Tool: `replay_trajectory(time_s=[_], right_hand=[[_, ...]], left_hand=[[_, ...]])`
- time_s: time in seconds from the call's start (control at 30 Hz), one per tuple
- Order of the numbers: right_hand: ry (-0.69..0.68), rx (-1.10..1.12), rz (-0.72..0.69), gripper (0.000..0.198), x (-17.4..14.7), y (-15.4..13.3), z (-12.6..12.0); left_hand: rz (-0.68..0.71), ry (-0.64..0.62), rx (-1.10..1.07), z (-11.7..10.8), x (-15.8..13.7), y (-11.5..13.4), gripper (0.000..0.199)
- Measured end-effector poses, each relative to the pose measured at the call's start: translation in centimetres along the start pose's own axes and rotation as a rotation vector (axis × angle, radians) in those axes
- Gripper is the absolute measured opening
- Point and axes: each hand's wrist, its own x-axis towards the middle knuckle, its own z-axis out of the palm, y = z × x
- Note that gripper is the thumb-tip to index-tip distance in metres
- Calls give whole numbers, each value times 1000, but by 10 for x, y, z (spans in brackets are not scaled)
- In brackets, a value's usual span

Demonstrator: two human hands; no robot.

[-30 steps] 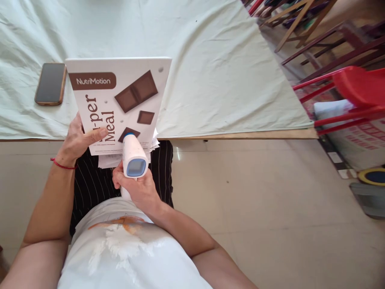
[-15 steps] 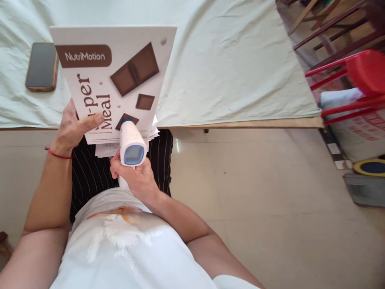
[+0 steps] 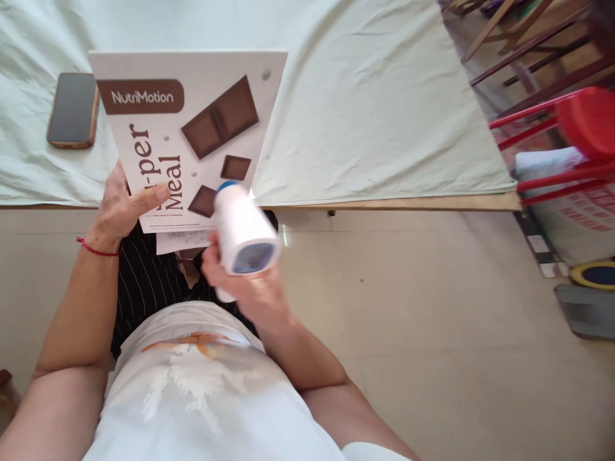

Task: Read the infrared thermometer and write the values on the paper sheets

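My left hand is closed on the left edge of a white printed NutriMotion board, thumb on its front. The board shows brown chocolate pieces and stands tilted over the table's near edge; its thickness cannot be told. Loose paper sheets stick out below it. My right hand is wrapped round the handle of a white infrared thermometer with a blue tip and a blue-framed screen. The thermometer is smeared by motion, in front of the board's lower right corner.
A pale green cloth covers the table, with a phone lying on its left part. Off the table's right end stand a red chair, a printed sack and wooden furniture legs. Tiled floor lies below.
My right hand has swung the thermometer to the right, away from the board's lower middle, and tilted it. My left hand keeps its hold on the board.
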Motion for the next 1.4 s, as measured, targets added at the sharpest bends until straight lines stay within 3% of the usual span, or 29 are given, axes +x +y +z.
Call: replay_trajectory(time_s=[0.07, 0.13, 0.2, 0.27, 0.33, 0.43, 0.5, 0.57, 0.63, 0.7, 0.77, 0.9, 1.0, 1.1, 1.27, 1.4], right_hand=[[127, -142, -230, 27, 19, -23, -29], [298, -465, -397, 18, 52, -49, -63], [467, -919, -368, 16, 92, -72, -94], [531, -1312, -169, 10, 129, -88, -117], [554, -1395, -124, 27, 154, -93, -132], [532, -1432, -104, 35, 170, -85, -138], [543, -1481, -184, 44, 170, -73, -132], [471, -1498, -398, 51, 166, -57, -118], [197, -1451, -628, 44, 160, -41, -101], [-139, -1396, -728, 32, 153, -27, -85], [-309, -1374, -739, 27, 147, -17, -75], [-325, -1376, -740, 33, 136, -9, -78], [-345, -1378, -760, 36, 134, -10, -83], [-368, -1377, -757, 38, 136, -10, -85], [-341, -1372, -769, 40, 137, -6, -85], [-324, -1376, -796, 44, 135, -4, -87]], left_hand=[[-2, 0, -6, 1, -1, 0, 69], [-29, 15, -12, 2, -1, 2, 67], [-71, 53, -19, 4, -2, 5, 65], [-133, 91, -35, 7, -3, 10, 64], [-184, 122, -54, 10, -4, 15, 63], [-198, 145, -45, 12, -7, 19, 62], [-196, 149, -22, 13, -8, 20, 60], [-190, 140, -8, 12, -8, 21, 58], [-165, 131, -11, 11, -4, 23, 55], [-127, 131, -13, 7, 3, 27, 52], [-61, 164, 11, 1, 12, 29, 48], [171, 287, 174, -20, 37, 25, 50], [274, 303, 302, -39, 55, 13, 65], [248, 269, 338, -54, 72, 1, 76], [189, 190, 130, -60, 100, -9, 60], [38, -3, 22, -50, 123, -21, 73]])
